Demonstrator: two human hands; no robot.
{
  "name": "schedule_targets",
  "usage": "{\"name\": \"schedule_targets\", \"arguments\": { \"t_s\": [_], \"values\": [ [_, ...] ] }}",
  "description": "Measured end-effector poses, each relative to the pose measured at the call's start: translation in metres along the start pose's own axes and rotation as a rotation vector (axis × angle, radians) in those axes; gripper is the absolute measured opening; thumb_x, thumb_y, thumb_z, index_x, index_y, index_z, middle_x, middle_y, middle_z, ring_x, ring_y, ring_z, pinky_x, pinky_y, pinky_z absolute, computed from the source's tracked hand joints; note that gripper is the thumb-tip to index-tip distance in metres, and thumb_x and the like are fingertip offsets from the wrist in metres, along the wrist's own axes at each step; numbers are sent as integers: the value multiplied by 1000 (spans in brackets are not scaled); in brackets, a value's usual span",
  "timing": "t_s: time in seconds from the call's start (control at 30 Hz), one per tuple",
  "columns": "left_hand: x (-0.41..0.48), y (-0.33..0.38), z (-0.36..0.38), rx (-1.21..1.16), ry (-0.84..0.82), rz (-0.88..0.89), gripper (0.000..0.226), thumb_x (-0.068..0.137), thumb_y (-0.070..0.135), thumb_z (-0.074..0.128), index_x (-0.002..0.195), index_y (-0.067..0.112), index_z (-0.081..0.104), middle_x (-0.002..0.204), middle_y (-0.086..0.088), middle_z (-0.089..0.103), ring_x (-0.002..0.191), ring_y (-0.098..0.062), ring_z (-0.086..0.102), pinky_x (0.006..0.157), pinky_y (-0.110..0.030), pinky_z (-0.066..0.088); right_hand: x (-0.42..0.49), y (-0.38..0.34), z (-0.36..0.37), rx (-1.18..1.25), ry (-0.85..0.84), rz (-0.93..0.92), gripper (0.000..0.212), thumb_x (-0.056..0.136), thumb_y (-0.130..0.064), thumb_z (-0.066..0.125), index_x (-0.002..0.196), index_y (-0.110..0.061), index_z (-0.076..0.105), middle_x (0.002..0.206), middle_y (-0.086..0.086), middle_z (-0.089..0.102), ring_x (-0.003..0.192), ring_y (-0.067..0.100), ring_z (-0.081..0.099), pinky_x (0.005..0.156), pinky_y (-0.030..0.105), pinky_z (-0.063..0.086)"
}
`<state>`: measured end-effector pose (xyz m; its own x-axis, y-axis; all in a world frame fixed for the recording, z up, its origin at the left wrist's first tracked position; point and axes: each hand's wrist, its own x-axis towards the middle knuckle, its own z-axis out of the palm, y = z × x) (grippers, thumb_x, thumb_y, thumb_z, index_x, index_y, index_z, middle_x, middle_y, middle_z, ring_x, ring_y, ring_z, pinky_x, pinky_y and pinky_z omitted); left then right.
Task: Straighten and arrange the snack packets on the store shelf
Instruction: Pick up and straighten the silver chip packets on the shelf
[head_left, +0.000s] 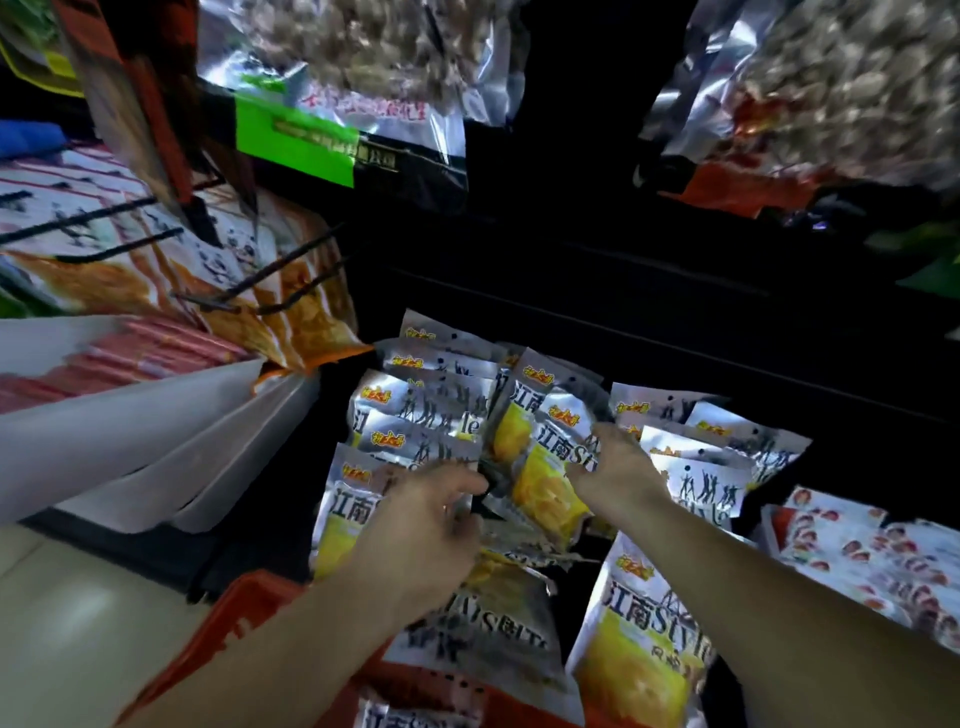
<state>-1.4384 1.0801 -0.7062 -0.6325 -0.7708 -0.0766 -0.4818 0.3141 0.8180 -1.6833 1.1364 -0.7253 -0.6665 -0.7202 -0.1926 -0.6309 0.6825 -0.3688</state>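
Dark shelf (675, 322) — packets (540, 467) overlap, half-hidden.

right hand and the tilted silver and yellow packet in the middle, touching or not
Touching. The head view shows the right hand pinching the tilted packet at its right edge.

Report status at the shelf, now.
Left hand, right hand both gripping tilted middle packet. Neighbouring packets askew, overlapping. Red basket below, not blocking.

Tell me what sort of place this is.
Most likely a shop aisle: many identical snack packets stacked in rows on a dark shelf, more bags hanging from wire hooks on the left, and an orange basket holding further packets below.
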Motion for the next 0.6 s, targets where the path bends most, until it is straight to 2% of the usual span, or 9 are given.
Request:
{"name": "schedule_targets", "arguments": {
  "t_s": [0.07,0.13,0.2,0.27,0.33,0.4,0.5,0.53,0.6],
  "values": [
    [1,-7,-1,1,6,-17,25,99,20,63,120,32,67,122,17,62,114,0,60,89,-20,52,8,2,7,-2,3,7,68,100,-40,63,158,-23,33,157,5,44,130,31,56,100,41,52],
    [4,-9,-1,-25,12,-45,24,99,20,62,117,35,67,118,17,63,110,1,61,80,-16,51,11,4,9,-55,71,-4,55,99,-34,65,149,-28,43,144,4,55,122,29,60,89,39,55],
    [6,-8,0,-74,16,-75,25,99,20,61,111,41,65,117,14,65,99,-1,66,67,-15,55,13,5,7,-113,155,4,39,97,-21,63,132,-32,51,117,3,66,99,28,64,69,33,50],
    [6,-2,0,-125,11,-84,27,99,19,62,107,44,63,118,12,66,95,2,65,60,-8,51,9,5,2,-173,225,3,36,96,-13,62,124,-32,49,93,-1,67,78,26,63,57,29,42],
    [6,3,0,-130,9,-59,28,99,19,63,104,46,63,121,11,64,99,0,65,63,-7,50,3,1,-6,-204,276,-68,39,95,-14,63,126,-32,47,85,-2,67,72,26,63,53,28,38],
    [5,9,-2,-155,17,-47,30,98,19,64,99,49,63,121,8,65,99,-4,65,62,-8,51,-9,-5,-18,-182,286,-150,36,96,-20,64,124,-32,44,87,-2,67,75,25,62,53,28,34],
    [-7,23,-13,-235,40,-58,29,98,11,63,96,40,67,112,4,68,92,-9,65,58,-8,48,-32,-22,-41,-136,273,-246,29,97,-24,66,101,-29,38,74,-6,55,63,16,51,48,28,24],
    [-14,28,-18,-230,53,-43,28,97,9,64,95,37,69,108,8,69,94,-7,66,63,-7,48,-40,-28,-50,-131,255,-279,32,97,-24,67,93,-30,36,71,-8,49,59,10,45,48,28,23],
    [-30,39,-30,-174,96,-3,26,95,4,64,90,28,72,98,14,70,93,7,63,70,-4,46,-63,-45,-71,-112,245,-357,39,96,-25,69,82,-31,33,68,-7,44,58,3,39,49,29,23]
  ]
}}
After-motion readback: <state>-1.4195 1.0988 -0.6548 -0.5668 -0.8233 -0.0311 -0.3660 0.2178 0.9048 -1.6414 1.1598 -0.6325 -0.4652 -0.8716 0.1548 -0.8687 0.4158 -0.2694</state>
